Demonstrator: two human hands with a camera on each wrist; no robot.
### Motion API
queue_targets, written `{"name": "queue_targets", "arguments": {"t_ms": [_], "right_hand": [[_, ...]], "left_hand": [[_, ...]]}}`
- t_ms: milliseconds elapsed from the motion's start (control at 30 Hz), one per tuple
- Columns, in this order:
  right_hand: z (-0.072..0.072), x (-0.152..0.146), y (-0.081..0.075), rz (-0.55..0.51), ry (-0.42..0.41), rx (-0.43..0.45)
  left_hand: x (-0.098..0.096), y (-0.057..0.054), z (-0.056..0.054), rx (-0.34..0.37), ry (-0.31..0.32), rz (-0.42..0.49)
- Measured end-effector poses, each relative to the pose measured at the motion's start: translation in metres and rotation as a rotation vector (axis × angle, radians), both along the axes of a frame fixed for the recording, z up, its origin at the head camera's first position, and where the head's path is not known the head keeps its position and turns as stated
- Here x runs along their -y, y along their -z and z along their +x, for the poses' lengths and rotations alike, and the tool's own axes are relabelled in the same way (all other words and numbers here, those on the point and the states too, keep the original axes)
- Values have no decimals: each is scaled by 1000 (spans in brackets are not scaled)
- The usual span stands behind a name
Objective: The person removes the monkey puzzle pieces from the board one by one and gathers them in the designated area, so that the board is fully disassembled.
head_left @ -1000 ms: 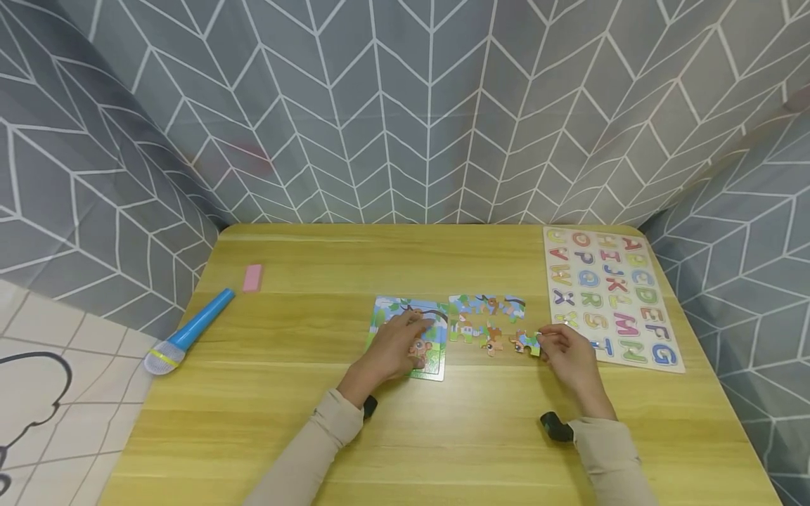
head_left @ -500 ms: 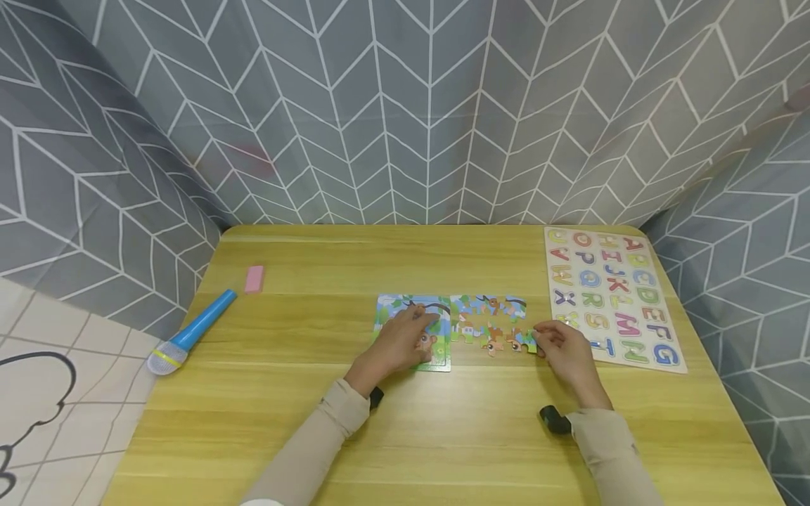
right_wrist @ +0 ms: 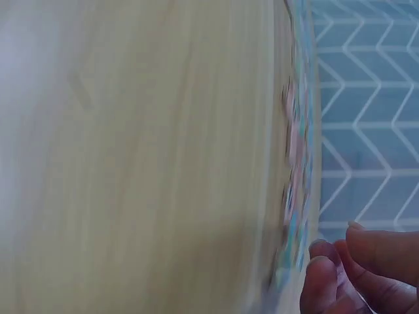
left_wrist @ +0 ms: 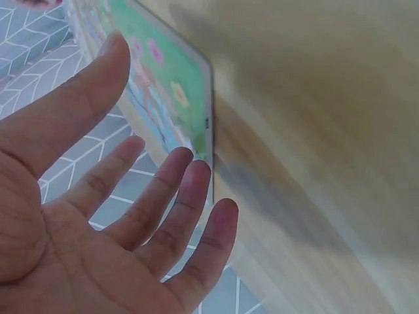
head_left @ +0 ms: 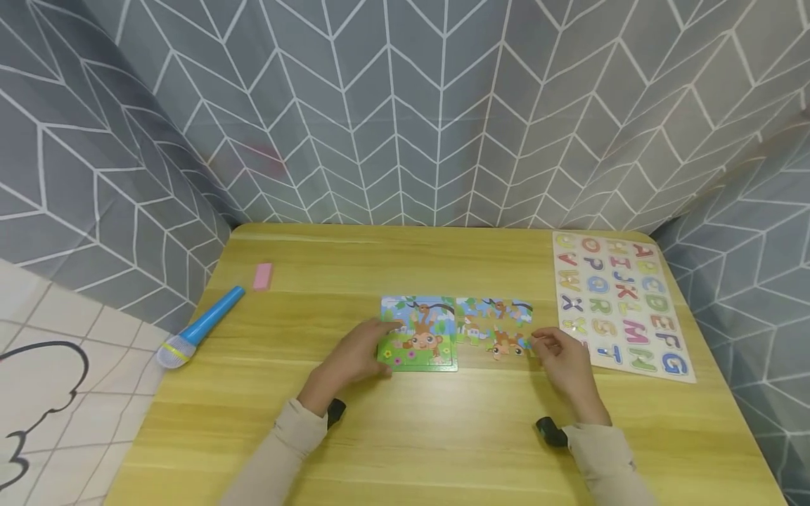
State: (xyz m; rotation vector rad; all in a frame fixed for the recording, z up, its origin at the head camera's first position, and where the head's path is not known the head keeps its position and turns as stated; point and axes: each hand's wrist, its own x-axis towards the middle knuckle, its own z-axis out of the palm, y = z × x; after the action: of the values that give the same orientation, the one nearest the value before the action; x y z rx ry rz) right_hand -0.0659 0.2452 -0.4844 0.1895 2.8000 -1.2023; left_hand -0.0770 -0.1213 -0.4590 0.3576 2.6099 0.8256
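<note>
A square puzzle board [head_left: 414,357] with a monkey picture lies mid-table. At its left edge is my left hand [head_left: 351,357], with thumb and fingers spread apart; in the left wrist view this hand [left_wrist: 98,216] holds nothing, and the board's corner [left_wrist: 173,62] lies beyond it. Several jigsaw pieces [head_left: 506,344], partly joined into a second monkey picture, lie just right of the board. My right hand [head_left: 565,362] is beside their right end, fingers loosely bent. The right wrist view shows the right hand's fingertips [right_wrist: 321,261] with no piece visible between them; contact with the pieces is unclear.
An alphabet board [head_left: 623,309] lies at the table's right side. A blue toy microphone [head_left: 202,327] and a pink block [head_left: 262,276] lie on the left. Grey patterned curtain [head_left: 405,112] hangs behind the wooden table [head_left: 443,443].
My left hand has moved left off the puzzle board, uncovering its monkey picture. The two monkey-face pieces now sit together. My right hand stays beside the pieces.
</note>
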Motion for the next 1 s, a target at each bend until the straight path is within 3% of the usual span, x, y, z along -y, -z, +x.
{"name": "queue_targets", "arguments": {"t_ms": [233,567,1000], "right_hand": [[-9,49,-3,-73,-84,-56],[-13,117,3,-113,-245,-69],[-12,152,12,-77,-349,18]], "left_hand": [[-1,5,6,-31,-10,-34],[-7,11,8,-123,40,-30],[-6,26,8,-206,31,60]]}}
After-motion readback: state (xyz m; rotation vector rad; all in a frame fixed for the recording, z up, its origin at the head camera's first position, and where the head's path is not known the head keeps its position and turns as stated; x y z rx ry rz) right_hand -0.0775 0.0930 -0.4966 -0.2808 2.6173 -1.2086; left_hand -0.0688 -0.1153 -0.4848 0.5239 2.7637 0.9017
